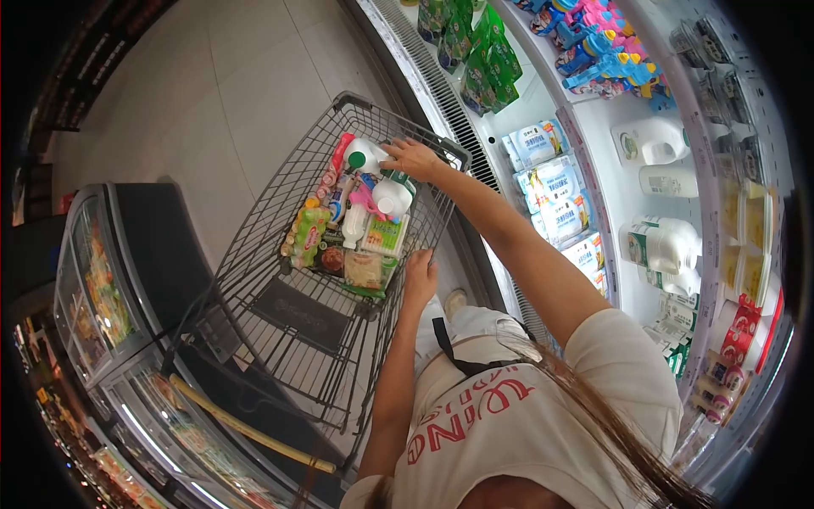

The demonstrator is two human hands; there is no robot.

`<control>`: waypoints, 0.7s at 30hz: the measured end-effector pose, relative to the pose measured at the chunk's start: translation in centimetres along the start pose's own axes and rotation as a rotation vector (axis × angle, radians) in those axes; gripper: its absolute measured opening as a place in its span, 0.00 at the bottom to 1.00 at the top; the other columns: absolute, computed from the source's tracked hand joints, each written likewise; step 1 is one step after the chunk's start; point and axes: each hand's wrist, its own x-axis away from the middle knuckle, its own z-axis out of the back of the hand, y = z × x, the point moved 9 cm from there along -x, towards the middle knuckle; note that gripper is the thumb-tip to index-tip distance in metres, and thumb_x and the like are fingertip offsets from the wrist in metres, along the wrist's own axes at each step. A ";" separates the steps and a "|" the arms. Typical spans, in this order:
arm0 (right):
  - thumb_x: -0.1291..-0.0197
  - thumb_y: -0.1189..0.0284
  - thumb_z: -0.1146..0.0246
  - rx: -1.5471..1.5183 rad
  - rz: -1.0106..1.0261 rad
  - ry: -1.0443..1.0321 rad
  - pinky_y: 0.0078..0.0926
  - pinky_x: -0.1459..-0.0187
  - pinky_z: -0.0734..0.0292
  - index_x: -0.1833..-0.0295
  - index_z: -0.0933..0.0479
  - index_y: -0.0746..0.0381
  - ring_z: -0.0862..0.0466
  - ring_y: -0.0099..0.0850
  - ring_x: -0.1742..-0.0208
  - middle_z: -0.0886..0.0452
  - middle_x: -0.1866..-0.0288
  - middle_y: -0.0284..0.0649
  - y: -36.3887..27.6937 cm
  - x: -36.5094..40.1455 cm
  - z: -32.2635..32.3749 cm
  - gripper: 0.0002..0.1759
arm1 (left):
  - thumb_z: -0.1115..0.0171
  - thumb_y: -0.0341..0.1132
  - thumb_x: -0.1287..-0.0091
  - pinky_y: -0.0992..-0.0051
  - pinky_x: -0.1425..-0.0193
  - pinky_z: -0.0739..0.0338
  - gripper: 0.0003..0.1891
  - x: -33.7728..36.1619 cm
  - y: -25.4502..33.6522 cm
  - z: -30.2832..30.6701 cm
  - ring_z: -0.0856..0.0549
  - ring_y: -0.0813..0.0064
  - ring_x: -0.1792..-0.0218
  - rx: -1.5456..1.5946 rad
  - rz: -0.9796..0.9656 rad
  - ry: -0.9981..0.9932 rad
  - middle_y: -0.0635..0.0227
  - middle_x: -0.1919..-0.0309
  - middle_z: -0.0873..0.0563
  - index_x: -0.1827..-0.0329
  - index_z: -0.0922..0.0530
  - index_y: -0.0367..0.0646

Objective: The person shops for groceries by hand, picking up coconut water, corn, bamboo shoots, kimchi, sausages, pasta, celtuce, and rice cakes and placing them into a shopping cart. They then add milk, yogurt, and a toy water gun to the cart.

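Note:
My right hand (pixel 411 159) reaches over the far side of the wire shopping cart (pixel 252 222), its fingers spread beside a white jug with a green cap (pixel 363 156). A second white jug (pixel 392 200) lies just below that hand. My left hand (pixel 420 276) is closed on the cart's near side rim. Between the hands, the cart holds a green-and-white pack (pixel 384 237), a small white bottle (pixel 354 224), a pink item (pixel 365 197), a clear tray of food (pixel 365 270) and a green snack bag (pixel 306 231).
At right, a refrigerated shelf (pixel 577 136) carries blue-and-white packs (pixel 551 184), white jugs (pixel 660 243), green pouches (pixel 492 64) and colourful bottles (pixel 606 59). At left stands a glass-fronted display case (pixel 140 254) with a yellow rail (pixel 246 424). Pale floor tiles (pixel 191 93) lie beyond the cart.

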 end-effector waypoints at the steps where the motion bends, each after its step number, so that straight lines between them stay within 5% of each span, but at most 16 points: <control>1: 0.46 0.77 0.39 0.023 -0.062 -0.024 0.38 0.36 0.31 0.35 0.35 0.49 0.29 0.43 0.34 0.34 0.33 0.41 -0.2 -0.1 -0.2 0.31 | 0.39 0.27 0.39 0.61 0.38 0.32 0.21 0.0 0.1 0.1 0.25 0.48 0.43 0.000 0.001 0.013 0.48 0.46 0.23 0.42 0.26 0.34; 6: 0.52 0.78 0.34 -0.122 -0.412 -0.122 0.35 0.47 0.21 0.29 0.41 0.49 0.22 0.43 0.43 0.38 0.31 0.46 0.4 1.5 -1.4 0.42 | 0.39 0.26 0.40 0.58 0.41 0.33 0.21 1.2 2.8 2.0 0.25 0.49 0.47 -0.159 -0.010 0.096 0.49 0.51 0.23 0.41 0.25 0.37; 10: 0.48 0.79 0.38 -0.218 -0.573 0.153 0.38 0.54 0.18 0.28 0.45 0.64 0.20 0.45 0.48 0.37 0.32 0.52 0.1 3.5 0.1 0.40 | 0.37 0.27 0.41 0.57 0.47 0.32 0.20 3.0 3.4 2.9 0.26 0.49 0.53 -0.285 0.047 0.176 0.51 0.57 0.25 0.43 0.25 0.39; 11: 0.46 0.75 0.39 -0.179 -0.647 0.210 0.39 0.55 0.19 0.33 0.39 0.67 0.19 0.45 0.49 0.32 0.36 0.53 -0.3 4.4 0.8 0.33 | 0.37 0.27 0.41 0.56 0.48 0.32 0.20 3.7 3.4 3.2 0.27 0.49 0.54 -0.324 0.045 0.198 0.52 0.59 0.26 0.44 0.25 0.39; 14: 0.47 0.72 0.37 -0.458 -0.733 -0.049 0.42 0.54 0.20 0.45 0.29 0.67 0.19 0.44 0.50 0.27 0.41 0.52 -4.7 7.7 2.6 0.23 | 0.37 0.29 0.40 0.56 0.50 0.31 0.14 5.8 2.9 3.7 0.26 0.48 0.54 -0.369 0.096 0.241 0.50 0.59 0.26 0.52 0.25 0.37; 16: 0.48 0.68 0.34 -0.529 -0.684 -0.166 0.43 0.46 0.24 0.56 0.25 0.65 0.20 0.48 0.52 0.26 0.46 0.53 -9.4 11.0 4.4 0.16 | 0.39 0.30 0.38 0.56 0.51 0.31 0.10 7.2 2.6 3.6 0.26 0.49 0.55 -0.444 0.117 0.253 0.50 0.60 0.26 0.57 0.25 0.36; 18: 0.47 0.68 0.35 -0.545 -0.640 -0.176 0.48 0.40 0.30 0.57 0.24 0.62 0.23 0.48 0.43 0.26 0.47 0.50 -14.0 14.6 5.3 0.13 | 0.40 0.31 0.36 0.55 0.52 0.30 0.07 8.0 2.7 3.4 0.25 0.49 0.57 -0.497 0.105 0.241 0.50 0.61 0.25 0.60 0.26 0.36; 21: 0.46 0.68 0.36 -0.510 -0.345 0.141 0.51 0.34 0.36 0.56 0.24 0.60 0.32 0.49 0.32 0.26 0.48 0.47 -19.6 17.8 6.4 0.13 | 0.44 0.35 0.33 0.54 0.53 0.30 0.08 8.2 3.0 3.2 0.22 0.52 0.58 -0.586 0.069 0.260 0.55 0.64 0.22 0.64 0.24 0.38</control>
